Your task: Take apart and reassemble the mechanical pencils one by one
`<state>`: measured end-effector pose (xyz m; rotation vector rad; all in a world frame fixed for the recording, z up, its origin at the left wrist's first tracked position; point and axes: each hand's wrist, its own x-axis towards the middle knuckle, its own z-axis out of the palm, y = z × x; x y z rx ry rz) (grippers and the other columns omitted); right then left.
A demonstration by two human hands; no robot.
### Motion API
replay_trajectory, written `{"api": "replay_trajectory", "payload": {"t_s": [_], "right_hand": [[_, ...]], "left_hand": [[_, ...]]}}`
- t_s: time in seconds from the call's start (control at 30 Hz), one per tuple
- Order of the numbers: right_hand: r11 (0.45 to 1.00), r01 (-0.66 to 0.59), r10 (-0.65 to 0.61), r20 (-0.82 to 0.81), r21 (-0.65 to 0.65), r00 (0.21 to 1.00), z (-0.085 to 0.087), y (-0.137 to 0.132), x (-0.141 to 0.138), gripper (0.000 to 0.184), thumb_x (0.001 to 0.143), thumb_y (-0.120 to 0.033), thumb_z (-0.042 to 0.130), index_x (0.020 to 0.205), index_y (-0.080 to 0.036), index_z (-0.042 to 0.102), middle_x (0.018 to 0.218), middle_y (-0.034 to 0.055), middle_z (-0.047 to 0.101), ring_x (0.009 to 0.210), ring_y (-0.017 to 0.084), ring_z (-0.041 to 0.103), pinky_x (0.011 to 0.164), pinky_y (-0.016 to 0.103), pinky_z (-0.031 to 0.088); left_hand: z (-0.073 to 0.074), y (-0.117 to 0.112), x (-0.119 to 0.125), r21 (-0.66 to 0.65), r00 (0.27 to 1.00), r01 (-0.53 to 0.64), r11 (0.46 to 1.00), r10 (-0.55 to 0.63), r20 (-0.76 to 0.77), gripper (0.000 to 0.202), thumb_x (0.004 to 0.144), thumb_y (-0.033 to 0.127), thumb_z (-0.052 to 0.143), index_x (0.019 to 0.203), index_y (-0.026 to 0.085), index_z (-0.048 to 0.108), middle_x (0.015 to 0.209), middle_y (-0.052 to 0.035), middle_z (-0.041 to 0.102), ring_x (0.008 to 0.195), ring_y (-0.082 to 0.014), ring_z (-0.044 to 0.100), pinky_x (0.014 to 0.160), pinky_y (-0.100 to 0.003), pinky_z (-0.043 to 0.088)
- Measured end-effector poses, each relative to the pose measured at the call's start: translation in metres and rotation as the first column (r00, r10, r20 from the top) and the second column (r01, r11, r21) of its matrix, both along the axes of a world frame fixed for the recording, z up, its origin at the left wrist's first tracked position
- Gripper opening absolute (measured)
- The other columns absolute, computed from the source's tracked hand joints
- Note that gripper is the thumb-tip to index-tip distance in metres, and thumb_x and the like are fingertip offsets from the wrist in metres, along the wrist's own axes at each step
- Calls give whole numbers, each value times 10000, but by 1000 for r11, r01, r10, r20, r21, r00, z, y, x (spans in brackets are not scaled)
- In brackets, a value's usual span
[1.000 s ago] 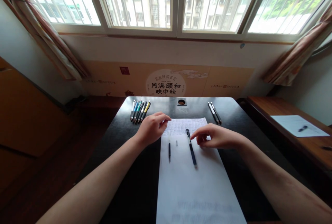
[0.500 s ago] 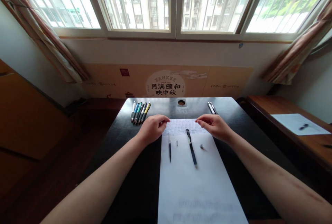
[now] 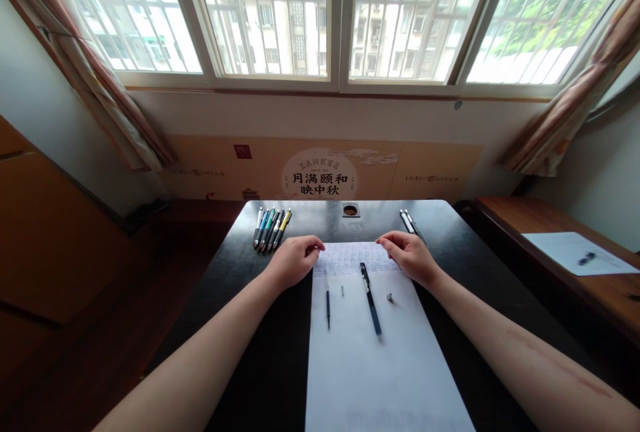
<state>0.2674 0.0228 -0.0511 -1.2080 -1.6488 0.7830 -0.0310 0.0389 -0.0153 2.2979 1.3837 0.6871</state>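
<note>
A long white sheet of paper [image 3: 370, 379] with rows of handwriting along its far end lies on the black desk. My left hand [image 3: 296, 260] is closed at the far left corner of the sheet, fingertips on its edge. At the opposite far corner, my right hand [image 3: 409, 255] pinches the edge with thumb and finger. Between my arms, on the paper, rest a dark pen barrel with a clip [image 3: 371, 305], a thin ink refill [image 3: 328, 310], a tiny clear piece [image 3: 343, 291] and a small grey pen tip [image 3: 389, 297].
Several pens [image 3: 271, 229] lie side by side at the desk's back left. More pens [image 3: 408, 221] lie at the back right, behind my right hand. A square-framed hole [image 3: 351, 210] is set in the back edge. On the brown side table [image 3: 505, 215] rests another paper [image 3: 575, 252].
The camera view has tilted slightly up, so everything sits lower in the picture. My right thumb has come closer to its index finger. The pen parts stay in place on the sheet.
</note>
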Motion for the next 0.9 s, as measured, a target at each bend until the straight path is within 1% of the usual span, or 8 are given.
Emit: {"api": "replay_trajectory", "payload": {"t_s": [0.2, 0.43, 0.6, 0.7, 0.77, 0.83, 0.87, 0.9], "right_hand": [[1000, 2, -2, -6, 2, 1000, 2, -1, -2, 320, 903, -446, 605, 895, -155, 739, 683, 32, 634, 572, 155, 528, 505, 265, 399], [1000, 0, 0, 6, 24, 1000, 4, -3, -3, 313, 909, -434, 605, 899, -153, 741, 702, 43, 649, 593, 159, 544, 522, 269, 420], [998, -8, 8, 1, 56, 1000, 8, -5, -2, 345, 910, -471, 614, 901, -151, 740, 718, 55, 653, 615, 165, 550, 529, 273, 425], [998, -43, 47, -73, 48, 996, 24, -13, -4, 382, 894, -527, 642, 850, -155, 719, 652, 34, 607, 577, 151, 513, 508, 264, 391], [989, -147, 147, -185, 17, 972, 45, -24, -6, 427, 887, -577, 645, 737, -178, 653, 547, -16, 503, 474, 115, 396, 448, 248, 302], [935, -351, 348, -287, 45, 892, 69, -44, -10, 503, 893, -632, 615, 639, -199, 571, 533, -26, 458, 461, 107, 356, 456, 252, 289], [891, -444, 450, -299, 91, 841, 81, -58, -12, 547, 885, -679, 591, 612, -207, 553, 528, -22, 448, 471, 115, 376, 475, 262, 318], [841, -532, 536, -282, 98, 796, 92, -73, -14, 595, 870, -740, 555, 591, -214, 539, 536, -12, 453, 485, 127, 406, 497, 275, 354]], "left_hand": [[-2, 1, -2, -3, 1000, 6, 1000, -6, 8, 219, 869, 230, 535, 915, 193, 746, 776, -18, 724, 645, -166, 620, 618, -268, 450], [-2, 2, -2, -10, 1000, 5, 1000, -5, 4, 219, 870, 241, 535, 914, 193, 744, 781, -21, 726, 646, -167, 617, 610, -265, 446], [-2, 2, -2, -9, 1000, 5, 1000, -5, 2, 225, 870, 242, 532, 917, 190, 745, 776, -21, 726, 625, -162, 608, 602, -267, 447], [-1, 1, -1, 16, 1000, 13, 1000, -13, 15, 223, 864, 231, 535, 908, 185, 749, 783, -27, 731, 638, -163, 617, 613, -263, 459], [0, 0, -1, 50, 999, 9, 999, -11, 40, 217, 859, 224, 539, 901, 183, 748, 792, -28, 735, 655, -164, 629, 628, -261, 471], [1, -1, -1, 92, 997, -15, 996, 8, 75, 206, 851, 211, 542, 893, 182, 741, 789, -25, 736, 667, -165, 638, 646, -260, 480], [2, -1, -1, 110, 996, -33, 993, 23, 90, 201, 847, 204, 542, 888, 182, 737, 781, -22, 735, 669, -165, 640, 654, -260, 483], [2, -1, -1, 124, 994, -48, 991, 36, 101, 197, 845, 200, 542, 883, 183, 734, 770, -19, 732, 667, -165, 641, 659, -261, 485]]}}
